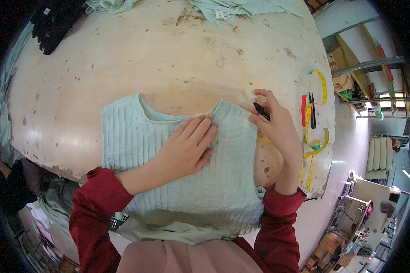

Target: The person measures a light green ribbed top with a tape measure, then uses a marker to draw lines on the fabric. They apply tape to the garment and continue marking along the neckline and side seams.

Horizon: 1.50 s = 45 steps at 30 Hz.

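A pale mint-green sleeveless garment [191,195] with fine vertical pleats lies spread before me, its curved neckline toward the far side. My left hand [182,148] rests flat on its front, fingers stretched out together and tips at the neckline edge. At the right shoulder, my right hand [273,116] is closed round a black pen [261,111], seen only in part between thumb and fingers. Just below the fingertips, a small pale patch [244,119] sits on the shoulder fabric. A crumpled beige scrap [248,95] lies beside that hand.
On the right of the worn wooden table [168,59] lie a yellow tape measure [309,136] and black thread snips [312,111]. More mint-green cloth [241,8] is at the far edge, dark fabric [54,22] at the far left. Shelves [364,68] stand beyond the right edge.
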Tool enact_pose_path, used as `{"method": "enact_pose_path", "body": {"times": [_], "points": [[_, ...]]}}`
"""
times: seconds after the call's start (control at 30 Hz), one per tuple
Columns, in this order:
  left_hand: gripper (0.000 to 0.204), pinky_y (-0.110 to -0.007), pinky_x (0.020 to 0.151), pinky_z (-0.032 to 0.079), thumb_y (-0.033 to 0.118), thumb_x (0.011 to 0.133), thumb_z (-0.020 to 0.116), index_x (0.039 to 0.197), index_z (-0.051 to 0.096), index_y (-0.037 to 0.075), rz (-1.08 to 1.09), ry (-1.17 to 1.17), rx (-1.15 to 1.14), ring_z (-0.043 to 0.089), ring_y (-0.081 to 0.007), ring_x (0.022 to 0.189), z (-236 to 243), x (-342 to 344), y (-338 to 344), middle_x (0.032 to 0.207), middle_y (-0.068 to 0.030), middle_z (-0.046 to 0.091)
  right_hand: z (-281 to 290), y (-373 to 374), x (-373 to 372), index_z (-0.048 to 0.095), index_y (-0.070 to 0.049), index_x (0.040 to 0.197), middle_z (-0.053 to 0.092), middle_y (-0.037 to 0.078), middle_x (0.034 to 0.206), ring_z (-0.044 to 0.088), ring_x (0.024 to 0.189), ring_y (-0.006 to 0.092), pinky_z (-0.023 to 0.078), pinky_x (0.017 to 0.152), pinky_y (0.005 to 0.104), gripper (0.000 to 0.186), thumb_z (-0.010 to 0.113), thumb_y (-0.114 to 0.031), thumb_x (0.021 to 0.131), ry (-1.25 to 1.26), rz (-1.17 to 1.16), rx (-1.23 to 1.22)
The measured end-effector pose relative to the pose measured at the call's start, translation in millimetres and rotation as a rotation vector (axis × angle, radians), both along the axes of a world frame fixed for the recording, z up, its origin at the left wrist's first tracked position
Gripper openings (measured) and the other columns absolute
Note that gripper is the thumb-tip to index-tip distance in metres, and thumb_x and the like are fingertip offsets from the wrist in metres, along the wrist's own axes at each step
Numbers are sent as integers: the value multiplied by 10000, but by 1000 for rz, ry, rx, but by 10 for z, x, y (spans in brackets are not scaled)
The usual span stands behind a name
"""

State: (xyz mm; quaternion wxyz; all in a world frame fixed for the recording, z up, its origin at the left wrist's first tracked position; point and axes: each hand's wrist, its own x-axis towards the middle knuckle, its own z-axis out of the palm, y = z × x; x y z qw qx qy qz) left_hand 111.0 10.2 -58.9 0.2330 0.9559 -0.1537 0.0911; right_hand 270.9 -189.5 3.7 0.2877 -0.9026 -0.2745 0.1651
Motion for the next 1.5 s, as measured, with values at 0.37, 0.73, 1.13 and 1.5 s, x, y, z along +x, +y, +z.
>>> {"method": "enact_pose_path", "body": {"times": [0.37, 0.73, 1.13, 1.5], "points": [[559, -398, 945, 458, 132, 841, 687, 1347, 471, 33, 76, 275, -437, 554, -326, 1101, 343, 415, 257, 1298, -191, 508, 14, 4, -2, 442, -148, 1396, 671, 105, 888, 631, 825, 182, 483, 802, 302, 630, 673, 1, 829, 106, -38, 118], [361, -264, 751, 481, 96, 888, 676, 1207, 579, -43, -129, 753, -906, 598, -92, 857, 297, 967, 412, 952, -51, 686, 211, -53, -56, 460, -169, 1417, 655, 30, 874, 573, 814, 104, 456, 833, 271, 673, 701, 21, 819, 140, -38, 270], [277, -265, 530, 307, 230, 833, 764, 950, 669, -3, -41, 638, -919, 380, -65, 592, 204, 941, 320, 627, 53, 452, 202, -63, -66, 458, -160, 1417, 632, 14, 862, 559, 820, 93, 445, 836, 255, 680, 699, 42, 814, 133, -28, 294], [320, -268, 522, 316, 289, 811, 774, 934, 689, 6, 41, 506, -836, 404, -65, 577, 350, 894, 227, 604, 36, 464, 227, -68, -87, 477, -153, 1404, 604, -2, 849, 542, 815, 88, 426, 799, 229, 656, 668, 44, 809, 115, -7, 321]]}}
